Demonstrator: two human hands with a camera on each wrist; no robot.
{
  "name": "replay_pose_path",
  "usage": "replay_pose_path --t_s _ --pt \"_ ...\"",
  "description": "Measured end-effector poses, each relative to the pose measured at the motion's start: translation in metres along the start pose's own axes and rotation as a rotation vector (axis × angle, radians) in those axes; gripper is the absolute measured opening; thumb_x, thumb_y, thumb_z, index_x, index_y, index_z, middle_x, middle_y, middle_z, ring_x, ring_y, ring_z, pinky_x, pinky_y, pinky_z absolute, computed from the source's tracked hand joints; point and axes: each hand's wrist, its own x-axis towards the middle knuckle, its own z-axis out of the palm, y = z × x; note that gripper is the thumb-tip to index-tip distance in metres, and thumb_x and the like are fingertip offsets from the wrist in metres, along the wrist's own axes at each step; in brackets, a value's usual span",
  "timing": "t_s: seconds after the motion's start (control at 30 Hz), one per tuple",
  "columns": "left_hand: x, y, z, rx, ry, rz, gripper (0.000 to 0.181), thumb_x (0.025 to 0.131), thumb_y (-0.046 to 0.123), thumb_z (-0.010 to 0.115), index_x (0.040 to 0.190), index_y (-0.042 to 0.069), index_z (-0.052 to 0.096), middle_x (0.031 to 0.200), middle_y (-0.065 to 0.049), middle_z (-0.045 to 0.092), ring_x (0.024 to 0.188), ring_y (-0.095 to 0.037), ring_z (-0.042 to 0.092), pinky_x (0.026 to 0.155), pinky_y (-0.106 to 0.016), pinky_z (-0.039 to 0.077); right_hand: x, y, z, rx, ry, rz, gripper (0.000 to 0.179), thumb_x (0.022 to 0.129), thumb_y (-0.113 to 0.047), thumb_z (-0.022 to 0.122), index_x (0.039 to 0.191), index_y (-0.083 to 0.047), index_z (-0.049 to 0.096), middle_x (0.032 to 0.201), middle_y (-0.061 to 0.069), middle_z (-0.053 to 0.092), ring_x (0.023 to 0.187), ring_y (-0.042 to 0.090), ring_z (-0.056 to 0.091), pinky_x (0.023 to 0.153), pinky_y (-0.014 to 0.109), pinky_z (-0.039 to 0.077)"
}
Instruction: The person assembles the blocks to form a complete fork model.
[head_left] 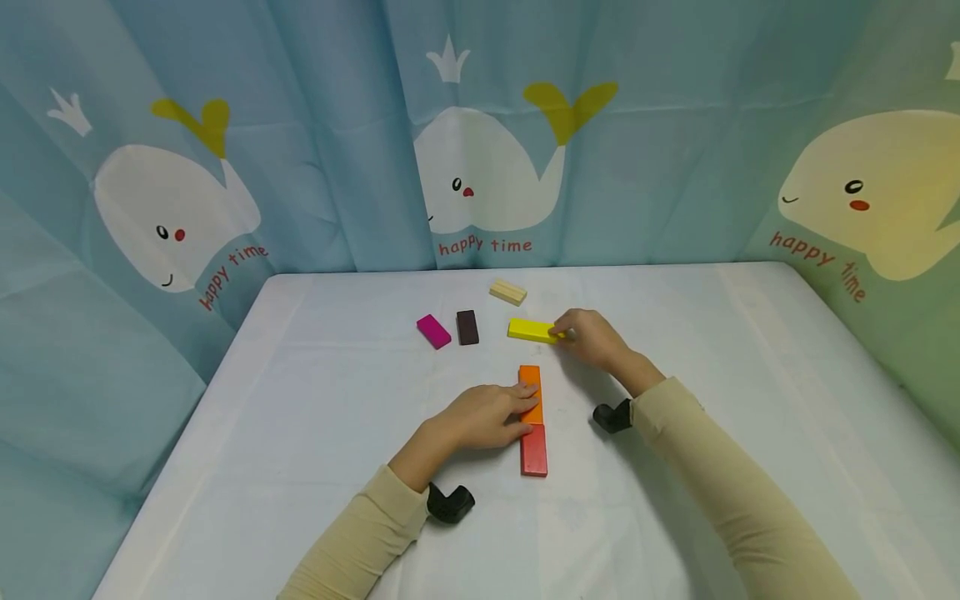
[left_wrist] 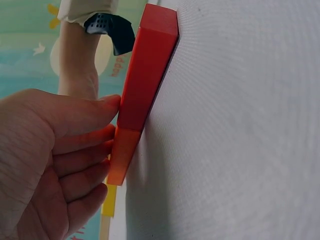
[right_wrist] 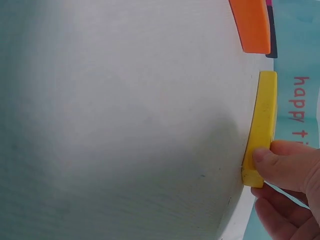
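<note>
An orange block (head_left: 530,375) and a red block (head_left: 534,454) lie end to end in a line on the white table. My left hand (head_left: 483,415) rests on them, its extended fingers on the orange one and the thumb near their joint. Farther back, my right hand (head_left: 592,337) pinches the right end of a yellow block (head_left: 529,330) between thumb and fingers. In the right wrist view the thumb lies on the face of the yellow block (right_wrist: 264,110), close to its end.
Behind the hands lie a magenta block (head_left: 434,332), a dark brown block (head_left: 467,327) and a pale wooden block (head_left: 508,292). A blue curtain (head_left: 337,167) with whale prints hangs along the table's far edge (head_left: 637,267).
</note>
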Motion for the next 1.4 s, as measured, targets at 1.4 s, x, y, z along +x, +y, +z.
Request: replay_pose_path --t_s 1.4 --pt "0.001 -0.001 -0.002 -0.011 -0.014 0.002 0.046 0.093 0.033 0.052 0.135 0.013 0.048 0.141 0.004 0.040 0.129 -0.004 0.031 0.103 -0.026 0.030 -0.007 -0.014 0.006 -0.008 -0.036 -0.029 0.020 0.079 0.006 0.067 0.099 0.006 0.069 0.104 0.018 0.064 0.099 0.033 0.058 0.089 0.045 0.044"
